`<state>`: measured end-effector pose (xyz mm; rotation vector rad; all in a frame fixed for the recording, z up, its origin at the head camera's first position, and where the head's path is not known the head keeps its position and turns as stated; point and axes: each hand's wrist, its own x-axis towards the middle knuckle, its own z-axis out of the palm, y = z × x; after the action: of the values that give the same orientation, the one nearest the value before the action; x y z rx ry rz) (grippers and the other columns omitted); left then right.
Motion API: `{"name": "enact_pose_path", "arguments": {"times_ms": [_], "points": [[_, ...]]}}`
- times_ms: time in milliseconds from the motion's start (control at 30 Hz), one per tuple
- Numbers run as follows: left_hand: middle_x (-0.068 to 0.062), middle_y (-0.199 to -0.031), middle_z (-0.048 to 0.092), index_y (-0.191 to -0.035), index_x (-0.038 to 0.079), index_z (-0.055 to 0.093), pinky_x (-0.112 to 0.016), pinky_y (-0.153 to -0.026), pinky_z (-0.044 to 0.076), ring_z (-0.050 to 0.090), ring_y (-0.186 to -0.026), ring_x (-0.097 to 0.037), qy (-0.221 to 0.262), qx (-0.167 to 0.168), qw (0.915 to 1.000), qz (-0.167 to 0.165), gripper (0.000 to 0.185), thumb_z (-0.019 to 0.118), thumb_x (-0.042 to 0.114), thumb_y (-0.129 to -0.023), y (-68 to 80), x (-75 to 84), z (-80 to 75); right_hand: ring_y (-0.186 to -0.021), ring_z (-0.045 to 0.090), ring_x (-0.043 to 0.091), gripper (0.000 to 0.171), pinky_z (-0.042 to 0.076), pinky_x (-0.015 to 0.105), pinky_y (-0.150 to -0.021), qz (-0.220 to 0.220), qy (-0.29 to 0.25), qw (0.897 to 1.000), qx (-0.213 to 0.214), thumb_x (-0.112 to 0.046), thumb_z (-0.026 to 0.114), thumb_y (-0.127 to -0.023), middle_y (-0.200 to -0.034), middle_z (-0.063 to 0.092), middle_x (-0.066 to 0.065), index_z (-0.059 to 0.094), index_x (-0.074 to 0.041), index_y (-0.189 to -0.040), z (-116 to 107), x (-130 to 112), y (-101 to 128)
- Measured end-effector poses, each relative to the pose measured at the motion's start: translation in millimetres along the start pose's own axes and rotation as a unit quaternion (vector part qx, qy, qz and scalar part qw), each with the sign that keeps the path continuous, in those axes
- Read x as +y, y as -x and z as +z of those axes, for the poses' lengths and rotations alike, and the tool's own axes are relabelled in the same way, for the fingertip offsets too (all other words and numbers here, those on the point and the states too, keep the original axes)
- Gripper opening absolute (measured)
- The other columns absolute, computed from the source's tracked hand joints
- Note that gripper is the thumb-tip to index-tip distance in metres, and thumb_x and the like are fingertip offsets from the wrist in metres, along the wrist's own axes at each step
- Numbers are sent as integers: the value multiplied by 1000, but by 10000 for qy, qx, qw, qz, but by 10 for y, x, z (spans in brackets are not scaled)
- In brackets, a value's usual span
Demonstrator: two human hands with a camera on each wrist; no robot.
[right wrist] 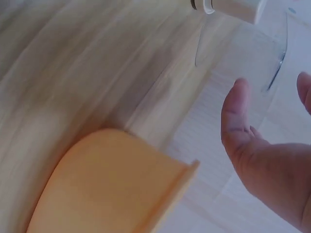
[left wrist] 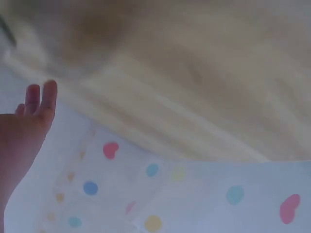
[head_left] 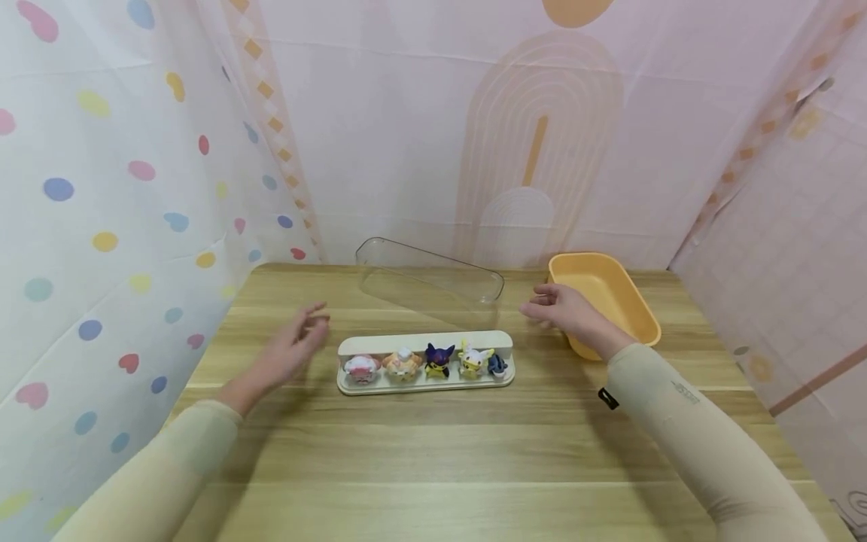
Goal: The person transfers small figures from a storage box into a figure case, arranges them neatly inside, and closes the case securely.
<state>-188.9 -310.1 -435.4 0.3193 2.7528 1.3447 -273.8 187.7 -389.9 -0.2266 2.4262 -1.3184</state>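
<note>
A cream tray (head_left: pixel 425 343) lies mid-table with several small toy figures in a row; among them are a pink one (head_left: pixel 361 368), a purple one (head_left: pixel 439 359) and a yellow one (head_left: pixel 473 360). Behind it lies a clear plastic lid (head_left: pixel 430 281), also seen in the right wrist view (right wrist: pixel 272 53). My left hand (head_left: pixel 293 348) hovers left of the tray, fingers relaxed, holding nothing; in the left wrist view it (left wrist: pixel 26 121) shows against the curtain. My right hand (head_left: pixel 562 310) hovers right of the tray, beside the lid, empty with loose fingers (right wrist: pixel 235 114).
An orange tub (head_left: pixel 605 299) stands at the back right, just behind my right hand, and fills the lower left of the right wrist view (right wrist: pixel 107 187). Curtains close in the wooden table (head_left: pixel 433 459) on the left, back and right.
</note>
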Motion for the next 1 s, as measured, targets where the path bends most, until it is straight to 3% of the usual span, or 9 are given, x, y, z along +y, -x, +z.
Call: {"name": "enact_pose_path", "arguments": {"times_ms": [133,267,400,633,733,900,1000], "points": [[-29,-172,30,-167,-2,21,-62,-115,48,51,-141,-54,895,139,9933,-714,81,21,59,-114,-371,149,-150,-132,66,39,90,53,50,-115,197,-296,9990,-265,-38,73,-103,-165,44,28,25,4,-167,46,-36,-132],[-22,-178,19,-172,4,7,-54,-118,48,48,-144,-47,1627,135,9786,-1256,94,13,72,-107,-744,230,-183,-134,65,40,91,51,52,-116,262,-426,9980,-398,-33,75,-101,-167,41,26,24,1,-168,117,-82,-239],[-14,-181,9,-172,12,-5,-49,-120,46,49,-141,-39,2251,97,9611,-1598,99,8,79,-101,-989,289,-158,-135,64,39,92,51,52,-117,298,-406,9972,-552,-31,77,-100,-169,39,25,24,-1,-169,226,-126,-352],[-8,-182,1,-172,10,-4,-41,-115,50,60,-108,-16,2903,162,9372,-1924,106,9,84,-97,-1148,360,-103,-119,71,28,89,55,51,-110,138,-307,9976,-607,-25,81,-97,-166,44,24,31,-2,-167,462,-197,-508],[-6,-182,-1,-172,10,-2,-44,-119,47,59,-109,-17,2975,170,9329,-2023,104,8,82,-98,-1172,376,-76,-116,70,27,85,58,50,-107,46,-79,9987,-493,-26,84,-95,-163,47,25,39,-2,-162,551,-209,-545],[-4,-182,-2,-173,13,-1,-48,-122,42,55,-124,-26,2823,254,9353,-2119,104,8,84,-98,-1192,402,-56,-148,51,38,88,45,52,-122,-126,611,9978,-235,-36,87,-91,-166,44,26,43,-1,-159,664,-235,-585],[-5,-183,-2,-173,13,1,-45,-118,46,55,-121,-26,2760,300,9353,-2192,103,9,83,-98,-1186,461,-73,-158,37,40,96,33,53,-130,-245,846,9960,-115,-39,88,-89,-169,41,23,39,-1,-162,729,-255,-624]]}}
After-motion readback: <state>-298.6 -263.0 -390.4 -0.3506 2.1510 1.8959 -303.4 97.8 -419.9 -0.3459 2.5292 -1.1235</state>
